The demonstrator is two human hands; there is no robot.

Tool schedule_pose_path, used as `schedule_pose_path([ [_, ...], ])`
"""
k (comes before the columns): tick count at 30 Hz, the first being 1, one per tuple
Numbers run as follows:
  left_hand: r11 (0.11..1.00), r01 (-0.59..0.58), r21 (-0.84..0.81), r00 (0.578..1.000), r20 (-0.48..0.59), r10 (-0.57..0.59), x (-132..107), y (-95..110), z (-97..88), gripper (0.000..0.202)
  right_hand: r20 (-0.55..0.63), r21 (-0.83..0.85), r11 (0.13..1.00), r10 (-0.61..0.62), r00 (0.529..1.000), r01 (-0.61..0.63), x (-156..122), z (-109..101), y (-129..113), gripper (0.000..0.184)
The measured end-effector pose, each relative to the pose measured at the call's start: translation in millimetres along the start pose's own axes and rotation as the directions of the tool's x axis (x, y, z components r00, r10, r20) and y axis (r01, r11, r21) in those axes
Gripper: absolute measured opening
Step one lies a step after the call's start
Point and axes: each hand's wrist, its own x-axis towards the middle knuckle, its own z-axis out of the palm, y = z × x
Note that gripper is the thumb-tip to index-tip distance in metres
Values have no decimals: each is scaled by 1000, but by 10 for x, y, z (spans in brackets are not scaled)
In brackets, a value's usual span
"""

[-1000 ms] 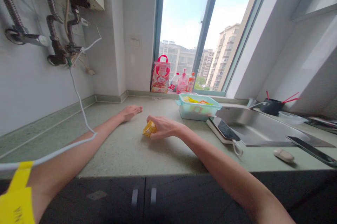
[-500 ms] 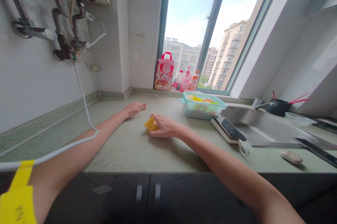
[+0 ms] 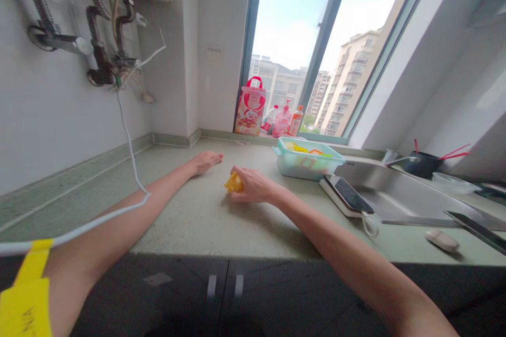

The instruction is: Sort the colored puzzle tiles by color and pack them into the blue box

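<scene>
My right hand point(image 3: 255, 185) is closed around a small, crumpled-looking yellow lump point(image 3: 234, 183) just over the middle of the counter. Fingers and thumb cover its right side, and its exact kind cannot be made out. Farther back and to the left, my left hand point(image 3: 206, 162) rests on the countertop, its fingers loosely stretched to the right and nothing visible in them. A light teal plastic basin point(image 3: 302, 168) stands to the right of my right hand, with yellow, orange and green things inside.
A phone point(image 3: 350, 194) lies on a white block beside the steel sink point(image 3: 389, 213). Bottles and a pink bag point(image 3: 251, 113) line the windowsill. A white cable point(image 3: 132, 155) hangs at left, crossing in front of my left arm. A dark knife-like blade point(image 3: 474, 229) juts over the sink's front edge.
The view has shifted slightly, moving the scene a little to the right. My right hand, with the yellow lump, has moved slightly right and up. My left hand stays in place.
</scene>
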Motion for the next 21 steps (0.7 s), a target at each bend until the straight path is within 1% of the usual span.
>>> schedule_pose_path([
  [5,1000,14,13,1000,-1,-14,9,-11,13,68,7,8,1000,-21,1000,20,-9,2,27,47],
  [7,1000,21,12,1000,7,-21,8,-9,12,69,-13,-14,999,-30,999,30,-11,-58,37,47],
  [9,1000,29,5,1000,11,-29,0,6,3,68,-85,-59,998,-34,996,29,-23,-199,91,45],
  [10,999,33,1,999,12,-33,-6,17,-5,68,-144,-86,996,-29,989,17,-37,-299,146,44],
  [11,999,36,-2,999,12,-36,-14,30,-12,68,-223,-110,994,-12,975,-13,-60,-415,225,43],
  [12,999,38,-3,999,13,-38,-21,43,-20,67,-312,-130,990,16,950,-60,-92,-541,328,43],
  [13,999,39,-3,999,14,-39,-28,56,-27,67,-411,-141,983,52,910,-120,-134,-667,453,43],
  [14,999,38,-3,999,15,-38,-33,67,-33,67,-511,-142,969,101,853,-200,-186,-788,596,44],
  [15,999,36,-2,999,16,-36,-37,75,-38,67,-599,-136,946,157,785,-293,-245,-897,750,44],
  [17,999,35,5,999,15,-35,-39,80,-40,68,-739,-103,868,260,622,-486,-376,-1057,1063,45],
  [18,999,33,9,999,14,-34,-37,76,-39,68,-793,-70,825,295,533,-561,-440,-1104,1209,48],
  [19,999,33,11,999,13,-33,-35,71,-36,68,-828,-41,786,319,461,-617,-500,-1129,1342,49],
  [20,999,34,13,999,12,-35,-32,63,-33,68,-849,-17,753,336,407,-658,-552,-1135,1458,51],
  [21,999,36,11,999,10,-36,-28,56,-30,67,-856,4,722,360,372,-691,-597,-1126,1557,52],
])
